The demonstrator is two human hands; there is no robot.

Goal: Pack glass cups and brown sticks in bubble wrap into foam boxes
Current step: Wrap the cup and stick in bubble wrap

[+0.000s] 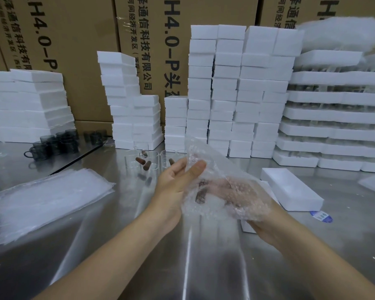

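Centre of the frame: a sheet of bubble wrap [245, 202] held above the steel worktop [139, 245] by both hands. The left hand [175, 182] pinches the wrap's upper edge, its grip narrow, thumb against fingers. The right hand [261, 225] lies behind the wrap; the state of its grip cannot be told through the bubbles. One brown stick [200, 194] shows inside the wrap. Just above, clear glass cups [152, 161] and loose brown sticks [147, 165] stand on the worktop. Right: an open foam box [290, 191]. Left: a pile of bubble bags [50, 202]. Behind: stacked foam boxes [236, 94].
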